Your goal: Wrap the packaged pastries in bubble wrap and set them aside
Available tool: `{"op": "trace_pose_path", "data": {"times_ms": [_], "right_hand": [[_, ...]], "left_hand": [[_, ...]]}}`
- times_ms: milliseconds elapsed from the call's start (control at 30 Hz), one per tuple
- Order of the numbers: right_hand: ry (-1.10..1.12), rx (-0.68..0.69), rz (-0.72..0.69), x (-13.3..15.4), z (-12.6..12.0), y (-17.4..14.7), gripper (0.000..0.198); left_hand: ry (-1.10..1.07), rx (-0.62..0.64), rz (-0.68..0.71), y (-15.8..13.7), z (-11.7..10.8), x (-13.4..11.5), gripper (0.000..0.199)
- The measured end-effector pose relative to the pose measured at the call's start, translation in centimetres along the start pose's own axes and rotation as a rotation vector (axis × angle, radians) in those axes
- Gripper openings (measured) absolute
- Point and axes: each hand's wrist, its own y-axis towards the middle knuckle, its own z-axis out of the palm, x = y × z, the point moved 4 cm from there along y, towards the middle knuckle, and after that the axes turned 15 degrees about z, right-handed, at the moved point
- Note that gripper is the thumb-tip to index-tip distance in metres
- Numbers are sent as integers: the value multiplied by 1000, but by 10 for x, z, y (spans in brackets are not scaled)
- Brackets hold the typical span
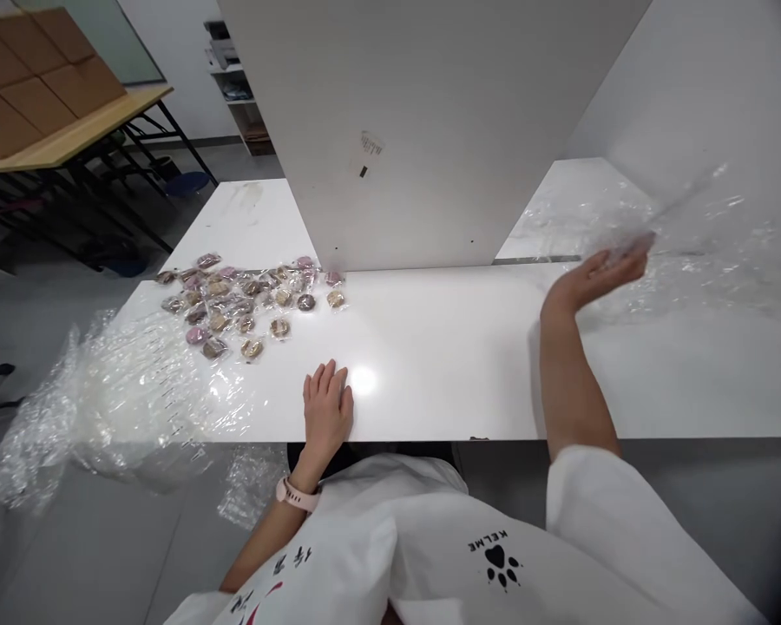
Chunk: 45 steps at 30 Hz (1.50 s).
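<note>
A: Where is the main thing lying?
B: The clear plastic film [709, 260] is spreading in crinkled folds over the right part of a white table [443, 347], catching light as it is passing in front of a pale wall.
A: And the hands?
B: The right hand [602, 276] is reaching out to the film, touching it, with the fingers stretching out long; whether they are pinching it cannot be told. The left hand [327, 406] is resting on the table near the front edge, fingers slightly spread and gripping nothing. A pink watch [296, 496] is circling that wrist.
A: What is lying farther left?
B: Small round wrapped pieces [218, 288], brown, tan and pink, are lying in a loose scatter. Just beside them, a heap of clear bags [130, 382] is hanging over the table's edge.
A: And beyond?
B: A tall white panel [429, 130] is standing at the table's back, bearing a small label [371, 144]. Far left, cardboard [45, 74] is leaning on a wooden table [97, 126].
</note>
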Motion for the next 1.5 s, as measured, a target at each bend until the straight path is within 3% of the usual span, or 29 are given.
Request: {"op": "trace_pose_path", "data": {"times_ms": [67,100,200,300,367,433,533,567,633,700,767,867,1033,1100,1167,1233,1300,1400,1500], "right_hand": [[-103,-20,153,13,32,16,63],[-154,58,189,19,51,16,61],[-251,412,88,29,100,-7,55],[-282,565,36,20,117,-36,49],[-290,501,18,10,107,-46,54],[-271,293,43,-1,82,-45,59],[-237,-115,240,-29,32,-32,65],[-240,-204,324,-40,18,-28,68],[-259,-248,429,-57,-2,-20,57],[-272,-151,403,-63,-12,-23,38],[-261,-43,283,-55,-21,-47,35],[-220,78,91,-23,-39,-127,30],[63,704,-335,68,-79,-293,29],[173,998,-591,109,-102,-339,24],[329,1148,-771,140,-126,-360,22],[524,1087,-785,154,-143,-356,20],[610,866,-689,145,-150,-337,21],[319,580,-516,96,-136,-302,22],[-90,603,-354,29,-106,-269,29]], "left_hand": [[27,7,11,1,2,-1,35],[33,2,13,2,1,-2,35],[42,-16,16,2,-1,-2,34],[34,-24,15,2,-2,0,34],[28,-28,11,1,-1,1,34],[24,-30,7,2,-1,1,34],[17,-29,7,2,-1,0,33],[15,-31,8,2,-2,0,33],[7,-32,14,2,-2,0,33],[-3,-37,20,2,-2,0,32],[-16,-42,25,1,-1,0,32],[-53,-45,10,0,0,1,31],[-346,-71,-160,10,-14,4,28],[-526,-127,-221,19,-29,-1,32],[-619,-169,-176,28,-44,-12,34],[-619,-120,-29,34,-52,-26,34],[-534,63,141,33,-46,-39,36],[-272,372,277,20,-22,-43,44],[-110,478,276,20,-10,-32,47]]}}
